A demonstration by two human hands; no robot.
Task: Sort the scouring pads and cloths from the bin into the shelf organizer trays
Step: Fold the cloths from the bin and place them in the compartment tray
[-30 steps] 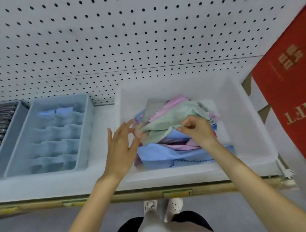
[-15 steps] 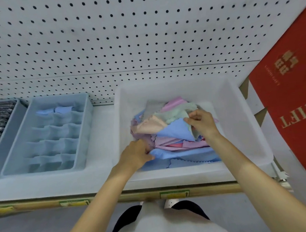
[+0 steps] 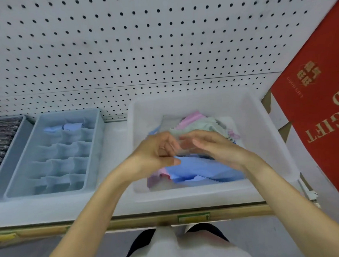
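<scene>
While both hands (image 3: 158, 153) (image 3: 211, 147) meet, grip unclear, pastel zigzag-edged cloths (image 3: 203, 170) fill the bin (image 3: 264, 142).

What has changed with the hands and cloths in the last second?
The left hand rose from the left side of the cloths and the right hand moved left; they now meet above them. Blur hides any grip. The bin and tray stayed.

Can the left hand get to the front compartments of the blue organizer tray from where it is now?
Probably yes. The left hand hovers over the white bin, just beside the blue organizer tray; the tray is open on top and nothing stands between them.
</scene>
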